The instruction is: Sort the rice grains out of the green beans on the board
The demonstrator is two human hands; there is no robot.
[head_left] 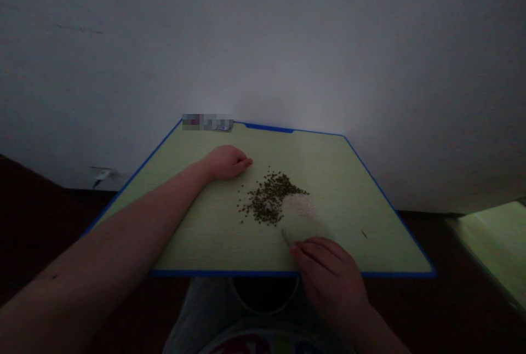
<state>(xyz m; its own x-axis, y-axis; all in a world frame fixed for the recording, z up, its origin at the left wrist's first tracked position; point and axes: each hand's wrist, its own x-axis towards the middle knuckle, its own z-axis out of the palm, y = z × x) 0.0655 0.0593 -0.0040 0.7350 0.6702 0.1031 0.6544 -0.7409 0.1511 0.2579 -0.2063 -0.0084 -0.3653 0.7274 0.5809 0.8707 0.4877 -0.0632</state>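
On the pale yellow-green table [205, 233] lies a spread pile of small dark green seeds or beans [267, 200]. A patch of fine pale grains [299, 205] lies against its right side. My left hand [228, 162] rests on the table left of and behind the pile, its fingers curled in, with nothing visible in them. Close to the front edge, my right hand [329, 269] pinches a thin, curved, greyish tool [286, 237]; its tip points at the near side of the pile. The rest of that tool is hidden by the fingers.
The table has a blue rim [370, 274], and a blurred-out object [207, 122] sits at its far left corner. A small dark sliver [364, 233] lies at right. Below the front edge a dark round container [265, 293] shows between my legs. A wall [263, 41] stands behind.
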